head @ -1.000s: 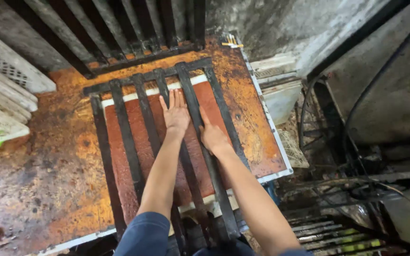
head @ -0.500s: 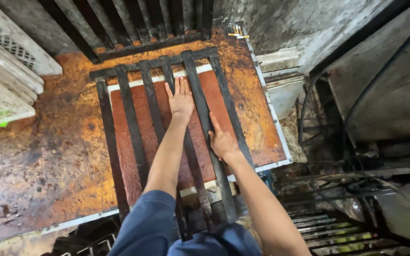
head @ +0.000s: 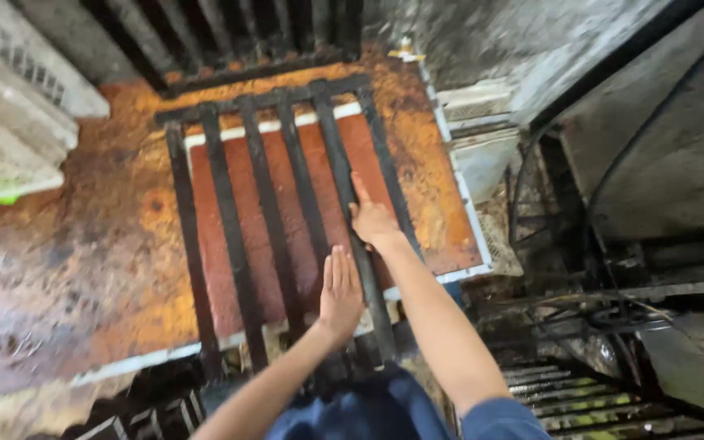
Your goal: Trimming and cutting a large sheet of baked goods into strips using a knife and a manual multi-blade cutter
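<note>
A black metal grate (head: pixel 230 236) with several long bars lies over a reddish-brown slab (head: pixel 295 228) on a rusty orange table (head: pixel 83 269). My left hand (head: pixel 341 295) lies flat and open on the slab near the table's front edge, between two bars. My right hand (head: pixel 372 218) rests on a bar at the grate's right side, fingers pointing away, holding nothing that I can see.
White plastic crates (head: pixel 10 122) stack at the far left. More black grates (head: pixel 230 33) lean at the back. A grey wall (head: pixel 482 41) and dark metal machinery with cables (head: pixel 613 244) fill the right. Metal slats (head: pixel 580 399) sit below right.
My left hand has slid back from the far middle of the slab toward the front edge. My right hand stays near the right-hand bars, now ahead of the left.
</note>
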